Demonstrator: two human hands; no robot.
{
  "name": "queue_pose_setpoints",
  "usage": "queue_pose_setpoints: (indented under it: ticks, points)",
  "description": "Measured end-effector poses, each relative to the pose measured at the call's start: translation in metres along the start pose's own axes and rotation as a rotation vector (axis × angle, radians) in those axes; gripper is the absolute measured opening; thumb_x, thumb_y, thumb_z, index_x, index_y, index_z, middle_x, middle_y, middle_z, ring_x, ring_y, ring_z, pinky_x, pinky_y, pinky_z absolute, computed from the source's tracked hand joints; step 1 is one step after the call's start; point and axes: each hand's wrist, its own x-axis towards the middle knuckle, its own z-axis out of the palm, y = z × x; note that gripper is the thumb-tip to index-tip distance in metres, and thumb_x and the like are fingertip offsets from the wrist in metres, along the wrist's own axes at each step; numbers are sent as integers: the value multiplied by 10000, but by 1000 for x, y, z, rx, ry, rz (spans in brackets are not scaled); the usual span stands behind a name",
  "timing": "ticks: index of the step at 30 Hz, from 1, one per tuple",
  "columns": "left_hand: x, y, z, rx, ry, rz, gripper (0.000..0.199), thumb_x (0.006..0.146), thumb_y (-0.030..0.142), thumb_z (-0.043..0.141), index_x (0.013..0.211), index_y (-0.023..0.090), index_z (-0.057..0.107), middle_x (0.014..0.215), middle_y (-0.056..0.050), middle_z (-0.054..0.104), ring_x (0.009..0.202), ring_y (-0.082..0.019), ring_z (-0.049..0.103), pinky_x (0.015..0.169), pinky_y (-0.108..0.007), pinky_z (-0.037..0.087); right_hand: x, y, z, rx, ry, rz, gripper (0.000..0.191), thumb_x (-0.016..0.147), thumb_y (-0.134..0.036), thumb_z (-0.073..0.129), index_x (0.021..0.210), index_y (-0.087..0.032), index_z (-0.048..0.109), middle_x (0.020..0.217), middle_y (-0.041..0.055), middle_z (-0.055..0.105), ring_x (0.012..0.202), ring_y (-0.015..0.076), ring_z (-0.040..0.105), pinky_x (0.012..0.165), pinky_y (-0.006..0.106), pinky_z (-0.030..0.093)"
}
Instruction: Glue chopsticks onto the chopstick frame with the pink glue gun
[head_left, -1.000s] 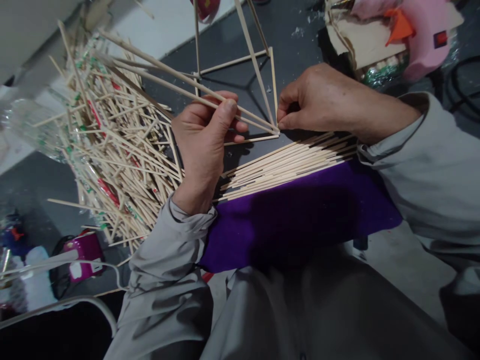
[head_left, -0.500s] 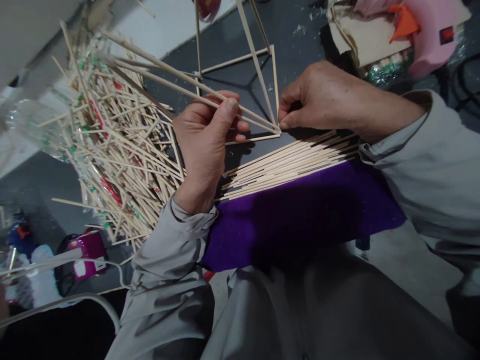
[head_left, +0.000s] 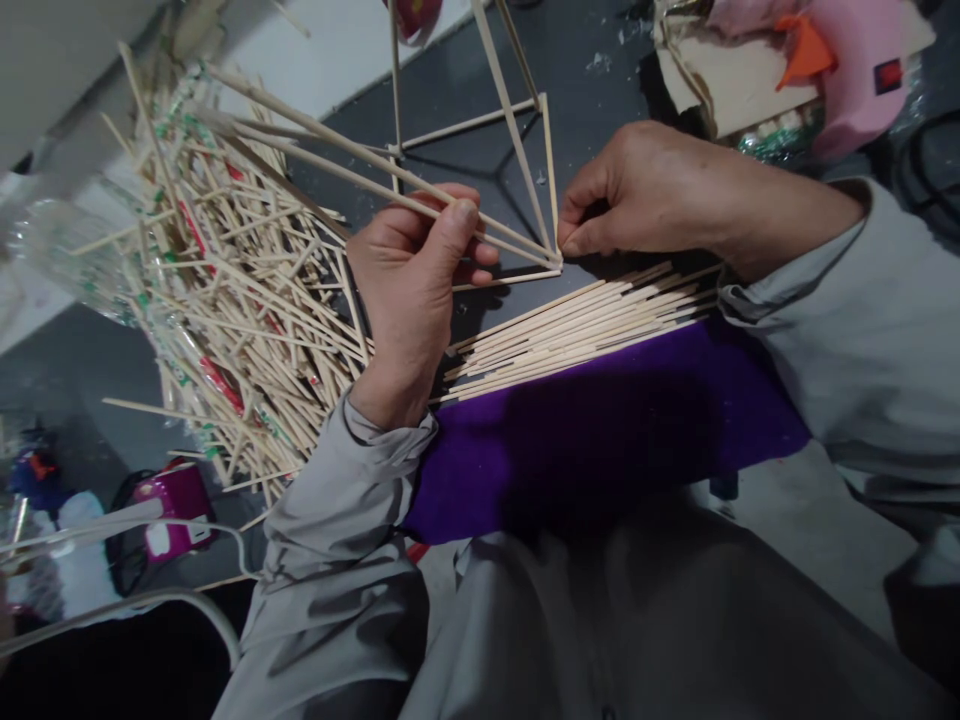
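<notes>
A frame of thin wooden sticks (head_left: 550,170) stands on the dark table, several of its sticks meeting at a near corner. My left hand (head_left: 409,275) pinches the slanting sticks between thumb and fingers, a short way from that corner. At the corner itself, my right hand (head_left: 637,200) is closed, thumb and index finger pressed together on the stick ends. Whether a small piece sits between those fingertips is hidden. Just below the corner, loose wooden sticks (head_left: 555,335) lie side by side in a row.
To the left is a big pile of sticks (head_left: 255,300) with plastic wrappers. A purple cloth (head_left: 465,470) covers the near edge. A pink device (head_left: 862,90) with a red switch stands at upper right; a magenta box (head_left: 176,505) and white cables lie at lower left.
Hardly anything differs. My right hand and forearm have shifted very slightly to the right, still at the corner; my left hand keeps its grip in the same place.
</notes>
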Motion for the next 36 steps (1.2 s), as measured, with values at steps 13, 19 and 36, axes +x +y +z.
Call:
queue_pose_setpoints:
  ticks: [13,19,36]
  points:
    - [1,-3,-1,-4,-3,-39,191,810,437,824,845,293,703,776,7,724,650,-147,683,471,-255,476,-1,-3,3,-9,92,-35,143,843,-288,640,815,-198,748,713,26,693,692,140,624,624,293,427]
    - [1,-1,0,20,17,-35,171,822,427,815,835,295,706,765,-1,717,640,-156,689,463,-252,467,1,1,5,-32,68,-8,184,864,-353,651,871,-205,759,774,38,743,753,176,678,660,291,489]
    - [-1,0,0,-3,3,15,74,881,315,769,863,246,752,782,-4,702,620,-117,674,456,-207,506,2,-3,7,-83,115,-27,169,862,-311,660,881,-182,767,756,44,718,736,174,659,702,333,477]
